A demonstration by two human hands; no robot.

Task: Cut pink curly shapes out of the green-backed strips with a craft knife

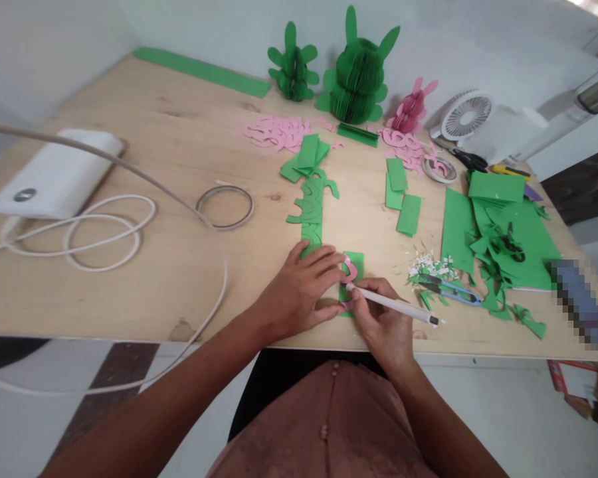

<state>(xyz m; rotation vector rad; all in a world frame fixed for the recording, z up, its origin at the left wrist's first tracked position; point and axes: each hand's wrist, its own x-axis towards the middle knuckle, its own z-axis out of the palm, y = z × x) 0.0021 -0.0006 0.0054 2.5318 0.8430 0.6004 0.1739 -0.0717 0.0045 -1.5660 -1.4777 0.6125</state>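
My right hand (385,325) grips a white pen (398,306) with its tip end at a small curved pink paper cutout (349,271). That cutout lies on a green paper strip (355,257) near the table's front edge. Flat over the left side of the strip rests my left hand (303,289), fingers stretched out and their tips at the pink paper. Just beyond the left hand is a row of green paper pieces (311,206) with curved outlines drawn on them. The pen's writing point is hidden by my fingers.
Green and pink honeycomb paper figures (361,83) stand at the back beside a small white fan (466,116). Blue-handled snips (453,291) lie among scraps (503,249) on the right. A white power bank (57,172) with a looped cable and a tape roll (225,206) are left.
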